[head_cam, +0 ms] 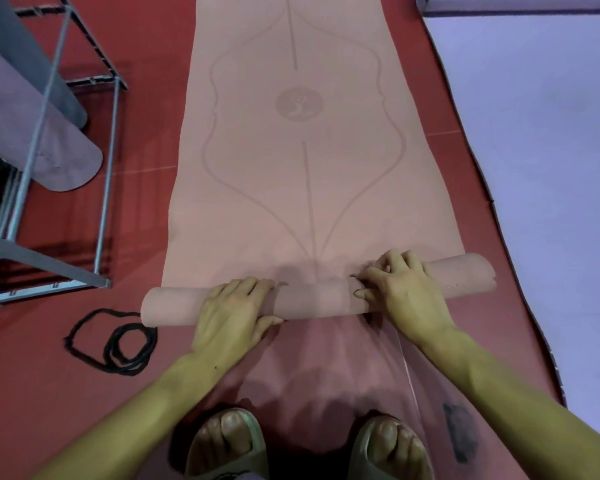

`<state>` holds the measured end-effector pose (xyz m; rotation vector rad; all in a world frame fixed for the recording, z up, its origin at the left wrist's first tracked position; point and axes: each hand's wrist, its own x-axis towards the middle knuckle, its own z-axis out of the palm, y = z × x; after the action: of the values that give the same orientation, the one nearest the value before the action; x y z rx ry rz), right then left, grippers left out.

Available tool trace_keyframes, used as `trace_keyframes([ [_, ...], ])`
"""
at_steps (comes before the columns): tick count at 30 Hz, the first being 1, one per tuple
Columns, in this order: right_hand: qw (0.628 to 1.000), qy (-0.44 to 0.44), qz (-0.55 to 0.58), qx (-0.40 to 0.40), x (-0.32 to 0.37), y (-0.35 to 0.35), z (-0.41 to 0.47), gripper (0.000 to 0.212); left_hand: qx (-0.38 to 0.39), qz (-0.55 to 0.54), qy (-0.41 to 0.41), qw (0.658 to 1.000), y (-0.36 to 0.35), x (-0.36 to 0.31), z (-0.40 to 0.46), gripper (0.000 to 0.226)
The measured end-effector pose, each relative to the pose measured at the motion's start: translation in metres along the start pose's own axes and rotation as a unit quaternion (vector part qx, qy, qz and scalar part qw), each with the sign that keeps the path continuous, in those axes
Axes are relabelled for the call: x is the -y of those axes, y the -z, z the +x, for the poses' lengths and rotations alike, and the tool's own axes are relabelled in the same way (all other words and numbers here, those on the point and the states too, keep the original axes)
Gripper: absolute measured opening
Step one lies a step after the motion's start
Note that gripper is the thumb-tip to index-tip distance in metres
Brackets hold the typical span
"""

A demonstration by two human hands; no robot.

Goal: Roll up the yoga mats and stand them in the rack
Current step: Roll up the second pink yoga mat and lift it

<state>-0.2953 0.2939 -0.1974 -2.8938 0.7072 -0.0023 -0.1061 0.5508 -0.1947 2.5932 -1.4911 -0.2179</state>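
Pale slides (227, 441) on both feet stand nearest, planted at the pink mat's (302, 161) started end so the person can lean over the work. Just beyond, the left hand (234, 311) and right hand (400, 294) sit on the rolled part (312, 296), fingers curled over its top and thumbs tucked behind, clamped on it, likely to keep the coil tight and square (the right end looks slightly ahead). Most of the mat lies flat ahead on the red floor (146, 209). A black strap (118, 344) waits left, the metal rack (84, 81) with rolled mats (39, 133) farther left, a lilac mat (551, 133) right.
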Motion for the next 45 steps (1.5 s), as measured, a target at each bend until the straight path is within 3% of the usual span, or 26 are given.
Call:
trace_keyframes([
  [6, 0.998, 0.022, 0.000, -0.056, 0.002, 0.000, 0.000, 0.028, 0.092, -0.035, 0.036, 0.994, 0.014, 0.011, 0.029, 0.059],
  [10, 0.996, 0.068, -0.001, -0.050, -0.007, -0.001, -0.001, 0.044, 0.108, -0.027, 0.039, 0.993, 0.019, 0.013, 0.041, 0.061],
  [13, 0.996, 0.083, -0.022, -0.021, -0.014, 0.001, -0.001, 0.064, 0.104, -0.002, 0.046, 0.994, 0.019, 0.015, 0.044, 0.058],
  [15, 0.996, 0.080, -0.040, -0.010, -0.016, 0.003, 0.000, 0.066, 0.104, 0.019, 0.061, 0.993, 0.019, 0.015, 0.047, 0.054],
  [24, 0.998, 0.060, -0.032, -0.012, -0.012, 0.007, 0.025, 0.044, -0.019, 0.046, 0.058, 0.997, 0.019, 0.019, 0.044, 0.053],
  [27, 0.999, 0.031, -0.022, 0.004, -0.011, 0.009, 0.032, 0.040, -0.031, 0.117, 0.053, 0.991, 0.015, 0.013, 0.033, 0.064],
  [31, 1.000, -0.001, 0.003, 0.011, -0.008, 0.009, 0.041, 0.035, 0.010, 0.148, 0.065, 0.987, 0.010, 0.024, 0.020, 0.079],
  [34, 0.999, 0.011, -0.041, -0.016, -0.005, 0.009, 0.037, 0.036, 0.011, 0.104, 0.057, 0.993, 0.009, 0.037, 0.026, 0.074],
  [40, 0.998, 0.045, -0.039, 0.011, -0.012, 0.016, 0.035, 0.071, 0.021, -0.022, 0.039, 0.999, 0.024, 0.072, 0.043, 0.060],
  [45, 0.999, 0.015, -0.030, 0.015, -0.012, 0.014, 0.048, 0.052, -0.031, -0.019, 0.003, 0.999, 0.014, 0.079, 0.042, 0.058],
])
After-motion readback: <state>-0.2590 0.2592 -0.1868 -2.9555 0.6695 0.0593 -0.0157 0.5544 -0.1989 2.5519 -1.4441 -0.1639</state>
